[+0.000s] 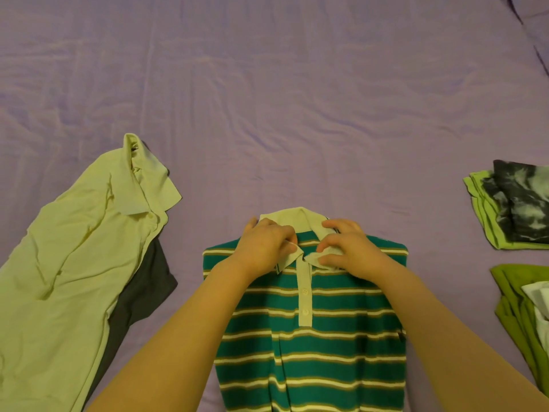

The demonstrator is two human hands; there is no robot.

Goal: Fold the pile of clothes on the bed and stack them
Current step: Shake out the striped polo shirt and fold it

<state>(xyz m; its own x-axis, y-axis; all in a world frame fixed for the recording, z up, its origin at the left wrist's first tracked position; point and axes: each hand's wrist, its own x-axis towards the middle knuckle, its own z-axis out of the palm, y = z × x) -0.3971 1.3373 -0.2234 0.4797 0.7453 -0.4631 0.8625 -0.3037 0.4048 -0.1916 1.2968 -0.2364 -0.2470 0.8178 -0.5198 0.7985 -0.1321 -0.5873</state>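
A green polo shirt (312,346) with white and tan stripes lies flat at the centre of the bed, sides folded in, its pale collar (292,220) pointing away from me. My left hand (266,245) pinches the left collar tip. My right hand (347,248) pinches the right collar tip beside the button placket. On the left lies an unfolded pale yellow shirt (68,263) over a dark grey garment (142,289).
The purple bedsheet (267,99) stretches wrinkled beyond the shirt. At the right edge sits a folded stack with a black-and-white tie-dye piece (523,203) on light green cloth. Below it lies an olive green garment (517,310) with white fabric on top.
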